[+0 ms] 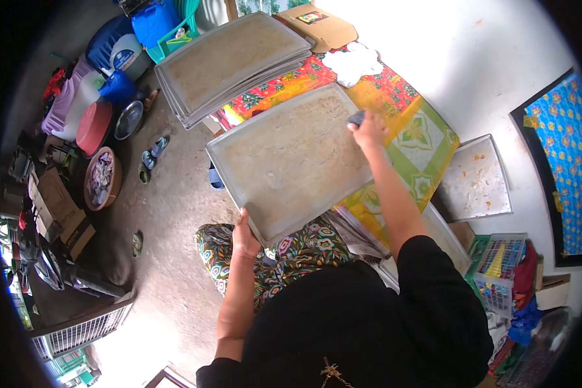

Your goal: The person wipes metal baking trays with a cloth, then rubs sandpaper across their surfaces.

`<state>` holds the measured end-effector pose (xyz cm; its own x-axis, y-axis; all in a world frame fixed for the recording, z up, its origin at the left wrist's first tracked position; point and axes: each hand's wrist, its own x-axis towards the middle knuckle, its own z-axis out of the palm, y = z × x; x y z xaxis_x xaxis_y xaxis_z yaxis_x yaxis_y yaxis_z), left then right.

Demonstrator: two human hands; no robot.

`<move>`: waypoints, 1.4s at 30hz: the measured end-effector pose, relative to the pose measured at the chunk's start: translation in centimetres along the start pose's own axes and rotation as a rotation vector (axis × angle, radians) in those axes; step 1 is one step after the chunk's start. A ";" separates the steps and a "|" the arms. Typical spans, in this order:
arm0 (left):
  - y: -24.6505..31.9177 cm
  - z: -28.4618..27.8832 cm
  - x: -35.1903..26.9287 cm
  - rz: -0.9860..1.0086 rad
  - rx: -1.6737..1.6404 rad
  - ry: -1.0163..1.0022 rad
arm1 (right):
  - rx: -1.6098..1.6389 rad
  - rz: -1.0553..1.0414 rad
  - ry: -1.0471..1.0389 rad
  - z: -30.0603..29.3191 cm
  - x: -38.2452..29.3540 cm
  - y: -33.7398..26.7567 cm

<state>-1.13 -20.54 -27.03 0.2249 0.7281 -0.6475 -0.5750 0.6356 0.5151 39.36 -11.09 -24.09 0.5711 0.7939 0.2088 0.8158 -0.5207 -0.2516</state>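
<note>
A large rectangular metal baking tray (pixel 291 160) lies tilted before me, partly over the covered table and my lap. Its flat surface shows brownish stains and some scratches. My left hand (pixel 245 237) grips the tray's near left corner, thumb on the rim and fingers hidden beneath. At the tray's far right edge, my right hand (pixel 369 130) holds a dark grey scrubbing pad (pixel 356 118), slightly blurred. Beyond the tray, a stack of similar metal trays (pixel 233 63) rests on the table's far left part.
A patterned plastic tablecloth (pixel 419 140) covers the table. On it are a white cloth (pixel 354 63) and a flattened cardboard box (pixel 320 26). Another tray (pixel 477 179) with orange-brown residue leans by the wall. Plastic crates (pixel 502 271) stand at right; a laundry basin (pixel 102 178) and slippers (pixel 149 159) sit on the floor.
</note>
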 end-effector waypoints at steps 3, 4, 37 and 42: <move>-0.2 -0.9 0.5 -0.012 -0.071 -0.071 | 0.030 0.155 -0.054 -0.7 -1.6 -2.3; -0.3 -1.0 0.6 -0.012 -0.066 -0.057 | -0.046 0.001 -0.084 -0.5 -3.7 -4.7; -0.2 0.6 1.7 -0.056 -0.041 -0.064 | -0.027 -0.037 -0.089 -1.6 -8.2 -0.4; -1.7 0.9 2.1 0.003 -0.039 -0.043 | 0.046 0.147 0.022 -2.7 -6.3 1.6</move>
<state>0.96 -19.86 -28.73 0.2564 0.7411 -0.6205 -0.6058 0.6234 0.4943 37.32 -17.76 -23.23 0.6860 0.7032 0.1867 0.7188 -0.6152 -0.3240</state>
